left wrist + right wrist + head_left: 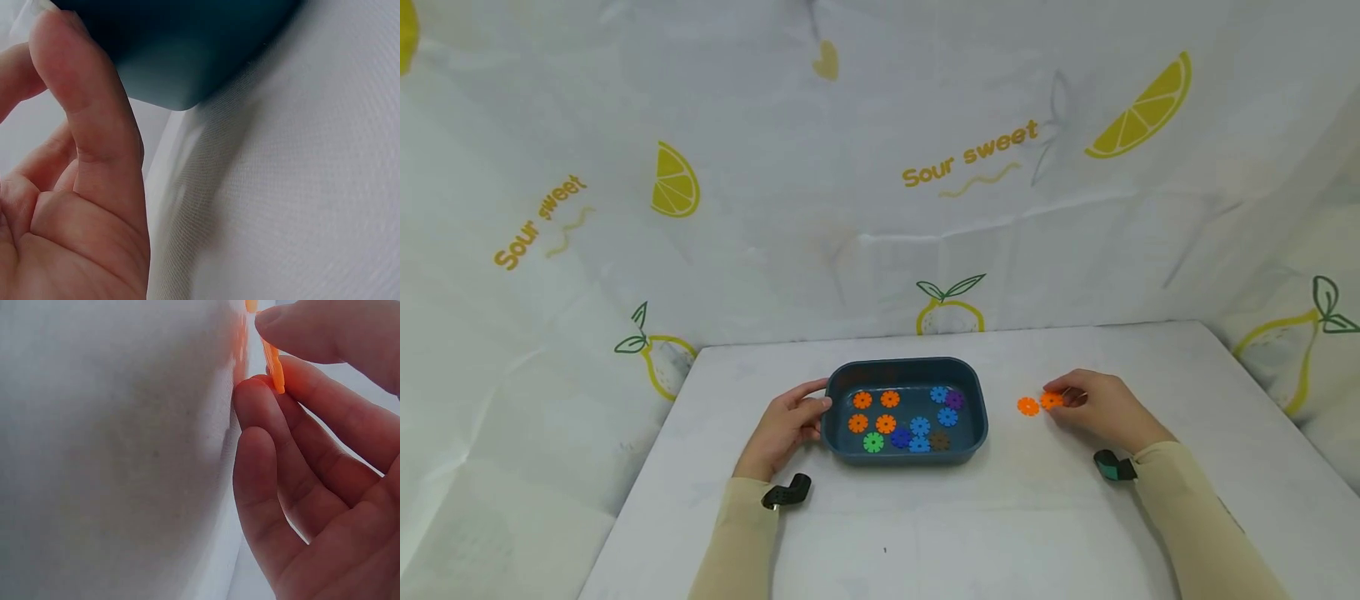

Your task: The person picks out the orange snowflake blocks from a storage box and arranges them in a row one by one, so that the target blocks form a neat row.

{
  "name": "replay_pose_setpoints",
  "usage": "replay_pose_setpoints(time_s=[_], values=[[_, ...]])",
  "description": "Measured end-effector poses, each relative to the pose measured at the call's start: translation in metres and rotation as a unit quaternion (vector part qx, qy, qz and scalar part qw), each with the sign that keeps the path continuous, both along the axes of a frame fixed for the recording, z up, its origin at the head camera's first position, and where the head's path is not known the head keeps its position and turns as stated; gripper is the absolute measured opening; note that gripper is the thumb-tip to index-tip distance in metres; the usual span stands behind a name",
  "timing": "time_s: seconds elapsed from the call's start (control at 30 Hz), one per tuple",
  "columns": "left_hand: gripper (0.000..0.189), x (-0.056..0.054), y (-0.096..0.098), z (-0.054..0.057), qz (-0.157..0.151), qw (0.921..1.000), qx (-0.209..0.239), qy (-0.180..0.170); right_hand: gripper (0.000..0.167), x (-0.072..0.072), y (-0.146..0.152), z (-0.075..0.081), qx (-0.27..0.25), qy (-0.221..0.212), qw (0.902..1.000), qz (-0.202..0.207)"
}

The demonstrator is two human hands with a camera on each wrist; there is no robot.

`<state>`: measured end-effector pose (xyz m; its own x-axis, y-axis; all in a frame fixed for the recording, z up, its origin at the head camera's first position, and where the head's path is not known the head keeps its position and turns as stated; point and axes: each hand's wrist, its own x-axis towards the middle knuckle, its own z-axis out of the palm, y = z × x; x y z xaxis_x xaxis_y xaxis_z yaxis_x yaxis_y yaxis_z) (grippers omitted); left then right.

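Beige sleeves (737, 533) lead to both hands: the left hand (778, 433) grips the smooth, round-cornered tray (906, 457) at its left end, probably steadying it; right of it, the right hand (1101, 408) pinches a thin, notched orange disc (1052, 401) beside its flat-lying twin (1027, 407) on the white worktop (1000, 533).
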<state>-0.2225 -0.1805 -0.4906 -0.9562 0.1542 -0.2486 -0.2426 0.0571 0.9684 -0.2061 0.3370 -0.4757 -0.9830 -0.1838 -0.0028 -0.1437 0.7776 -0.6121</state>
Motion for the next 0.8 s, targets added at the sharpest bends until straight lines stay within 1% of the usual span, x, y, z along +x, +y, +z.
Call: replay_pose_setpoints(time_s=[0.17, 0.37, 0.8], values=[[0.049, -0.0014, 0.0004, -0.0007, 0.001, 1.0000, 0.003, 0.001, 0.032, 0.0005, -0.0017, 0.0025, 0.007, -0.006, 1.0000, 0.003], [0.051, -0.0022, -0.0003, -0.0014, 0.000, 1.0000, 0.001, 0.000, 0.033, 0.0018, -0.0032, 0.0041, 0.000, -0.013, 0.9999, 0.003], [0.050, -0.0011, -0.0009, -0.0015, 0.001, 1.0000, 0.004, 0.002, 0.031, -0.0005, -0.0040, 0.0004, 0.011, -0.010, 0.9999, 0.004]])
